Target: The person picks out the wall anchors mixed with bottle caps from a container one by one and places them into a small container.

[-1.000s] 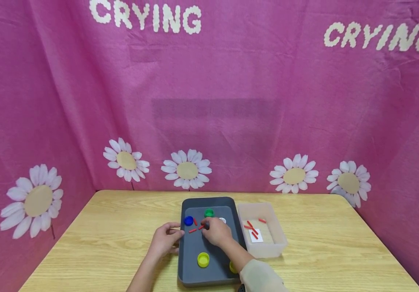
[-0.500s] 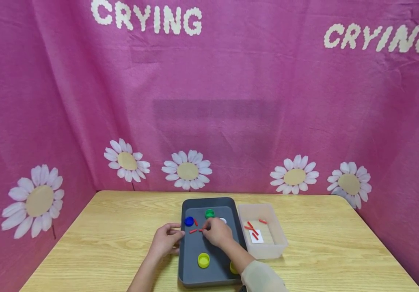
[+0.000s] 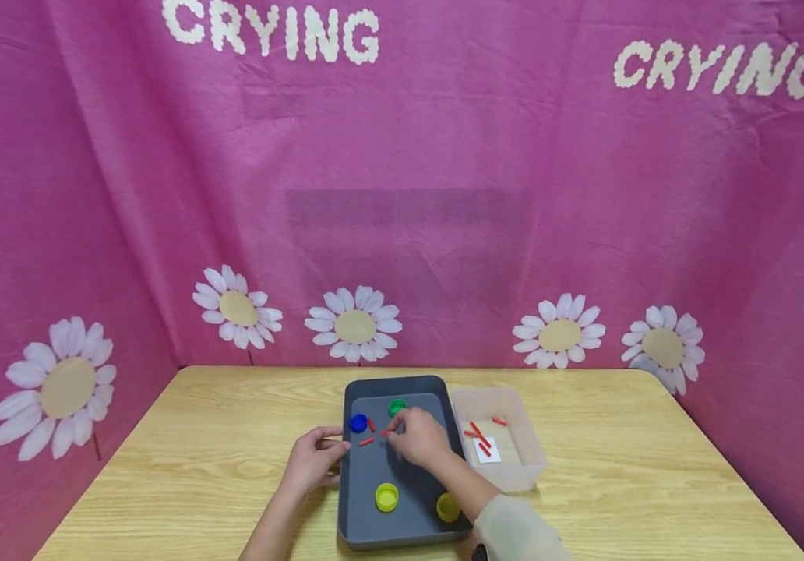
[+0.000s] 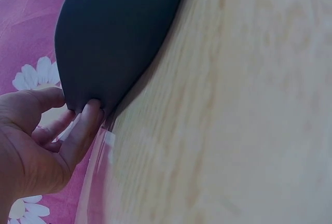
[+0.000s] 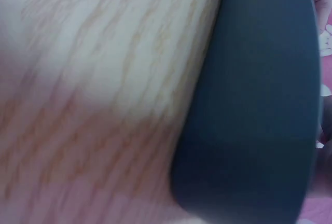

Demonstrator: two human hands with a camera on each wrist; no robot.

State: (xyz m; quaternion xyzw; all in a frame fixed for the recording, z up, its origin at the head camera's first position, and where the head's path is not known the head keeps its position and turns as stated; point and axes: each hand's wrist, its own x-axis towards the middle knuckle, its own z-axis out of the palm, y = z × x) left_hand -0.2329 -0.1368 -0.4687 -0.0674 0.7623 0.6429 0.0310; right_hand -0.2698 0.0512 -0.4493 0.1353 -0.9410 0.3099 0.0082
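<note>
On the table (image 3: 234, 467), my left hand (image 3: 309, 461) grips a tray (image 3: 358, 479). My right hand (image 3: 418, 439) pinches a light-looking, stiff-looking stick (image 3: 384, 432) by its end.

A pale table (image 3: 234, 444) (wood-grained) beneath a grey tray (image 3: 412, 483) and, just beside it, a translucent bin (image 3: 520, 475).

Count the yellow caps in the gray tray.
2: one yellow cap left of centre at the gray tray's near end, the other yellow cap in its near right corner, beside the right forearm. Another might be hidden under the forearm.
</note>
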